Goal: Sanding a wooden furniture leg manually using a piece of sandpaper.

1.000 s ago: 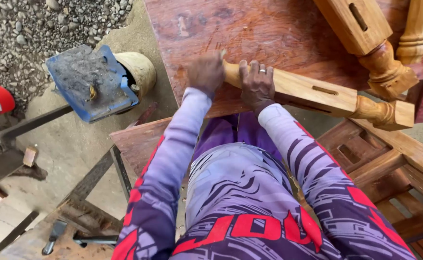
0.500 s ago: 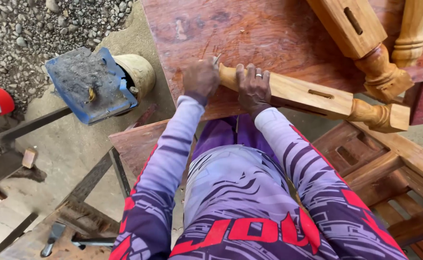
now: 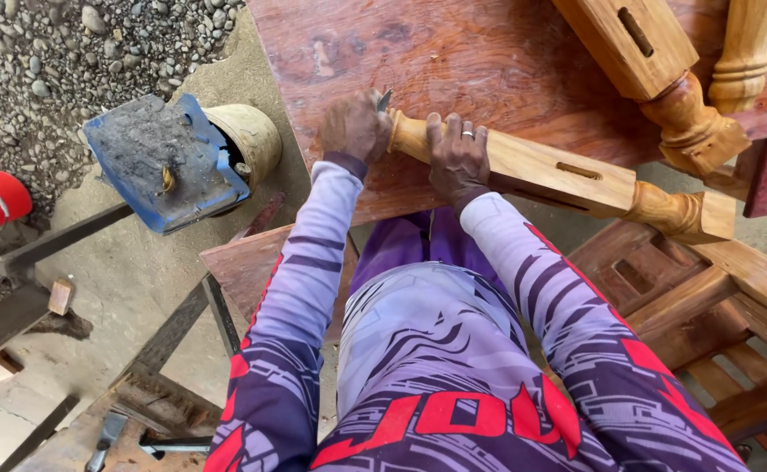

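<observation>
While right hand (image 3: 459,157) clamps turned leg (image 3: 541,170) near tabletop (image 3: 488,61) edge, left hand (image 3: 355,127) fingers grip scrap.

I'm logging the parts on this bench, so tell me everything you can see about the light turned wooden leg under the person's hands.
The light turned wooden leg looks like pale, unfinished wood. It has a long square section with a narrow mortise slot, a rounded turned end on the left and turned rings before a square block on the right. It lies flat across the reddish-brown wooden tabletop, its right end overhanging the edge. The right hand presses on it; the left hand grips its rounded end with a small scrap.
</observation>
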